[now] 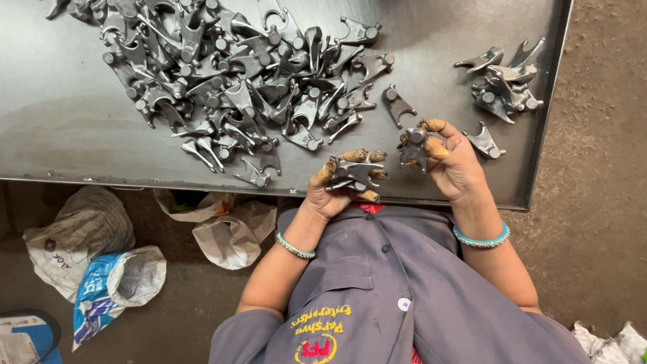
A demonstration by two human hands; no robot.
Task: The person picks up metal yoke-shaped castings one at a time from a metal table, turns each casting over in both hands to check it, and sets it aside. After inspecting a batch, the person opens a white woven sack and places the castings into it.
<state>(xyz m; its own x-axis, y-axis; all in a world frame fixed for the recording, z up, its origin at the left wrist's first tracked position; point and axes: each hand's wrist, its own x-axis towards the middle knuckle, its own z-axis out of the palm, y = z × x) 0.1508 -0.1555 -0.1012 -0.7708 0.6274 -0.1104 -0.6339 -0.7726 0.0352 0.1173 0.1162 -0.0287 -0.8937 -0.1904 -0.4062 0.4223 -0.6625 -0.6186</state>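
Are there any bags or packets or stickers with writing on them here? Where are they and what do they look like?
Grey-white sack: floor, left, crumpled, small dark print.
Blue and white bag: floor, below that sack, crumpled, printed.
Plain whitish bags: floor under the metal tray's edge, crumpled.
Blue packet: bottom left corner, mostly cut off.
Embroidered badge: grey shirt, yellow and red stitching.
Round white sticker: on the shirt.

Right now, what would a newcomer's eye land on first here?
The big heap of grey forked metal parts on the dark metal tray, upper left, with a smaller pile at upper right. Then the left hand and right hand at the tray's near edge, each holding one such part, fingertips in stained yellow-brown caps.
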